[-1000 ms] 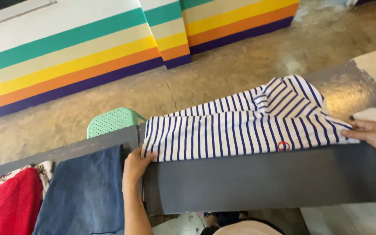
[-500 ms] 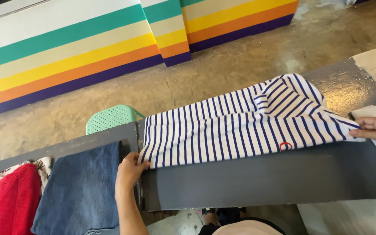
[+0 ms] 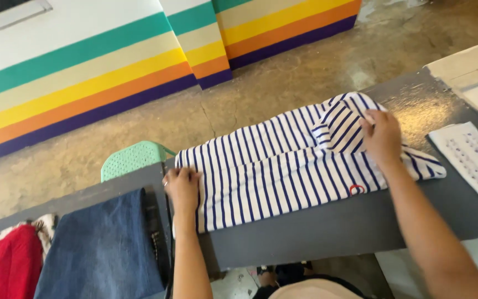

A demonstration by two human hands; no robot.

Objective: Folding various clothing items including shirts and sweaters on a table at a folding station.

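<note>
**On the dark grey table: striped shirt under two hands**

Across the middle of the dark grey table (image 3: 333,232), one white shirt with navy stripes (image 3: 272,177), laid flat and partly folded, running from the table's left part toward its right part and reaching back to the far edge. Small red mark near its lower right portion.

Left hand (image 3: 182,187): palm down, fingers loosely curled, pressing on the shirt's left end close to the table's far edge. Nothing pinched that can be made out.

Right hand (image 3: 382,135): resting on the shirt's right end, fingers bent over a folded-up striped flap; whether the cloth is actually gripped cannot be told.

At the table's left end: folded blue denim garment (image 3: 103,243), just beside the shirt; red cloth (image 3: 4,263) at the near left corner, with a patterned fabric (image 3: 42,227) edge showing between them.

Toward the table's right edge: white patterned cloth (image 3: 474,160), apart from the shirt.

Beyond the far edge: mint green plastic stool (image 3: 134,158) on a concrete floor (image 3: 283,83); wall with coloured stripes (image 3: 84,83) behind.
</note>
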